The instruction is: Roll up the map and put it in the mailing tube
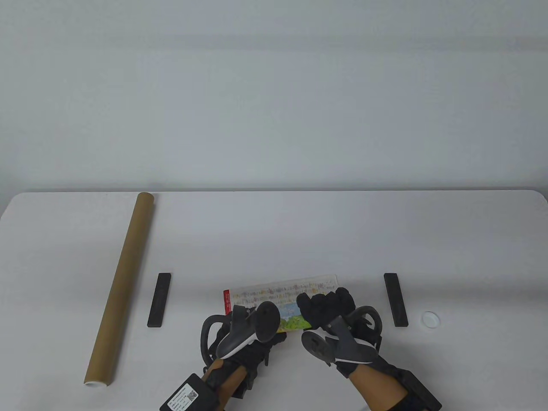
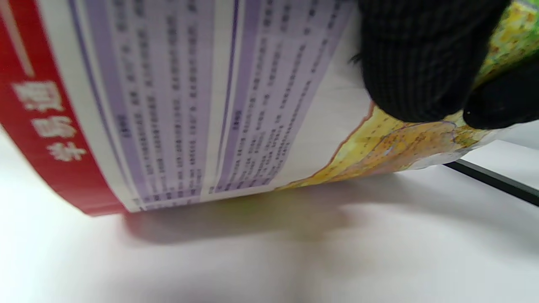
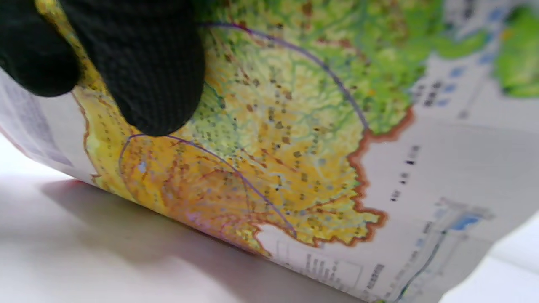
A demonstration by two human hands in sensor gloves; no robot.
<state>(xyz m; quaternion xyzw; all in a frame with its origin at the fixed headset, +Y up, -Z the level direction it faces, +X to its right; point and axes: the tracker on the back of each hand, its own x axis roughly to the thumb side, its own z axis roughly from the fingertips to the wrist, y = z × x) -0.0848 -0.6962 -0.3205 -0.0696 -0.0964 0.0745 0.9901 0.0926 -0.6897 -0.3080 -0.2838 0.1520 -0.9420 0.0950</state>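
The map point(image 1: 282, 295), a printed sheet with a red edge strip, lies curled into a loose roll on the white table near the front. My left hand point(image 1: 252, 329) grips its left part; gloved fingertips point(image 2: 421, 63) press on the curved paper point(image 2: 189, 105). My right hand point(image 1: 327, 306) grips its right part, with fingertips point(image 3: 143, 67) on the coloured map face point(image 3: 273, 139). The brown cardboard mailing tube point(image 1: 122, 284) lies lengthwise at the left of the table, apart from both hands.
Two black bar weights lie on the table, one left of the map point(image 1: 159, 299) and one right of it point(image 1: 395, 299). A white round tube cap point(image 1: 430, 319) sits at the right. The table's far edge point(image 1: 274, 191) meets a grey wall.
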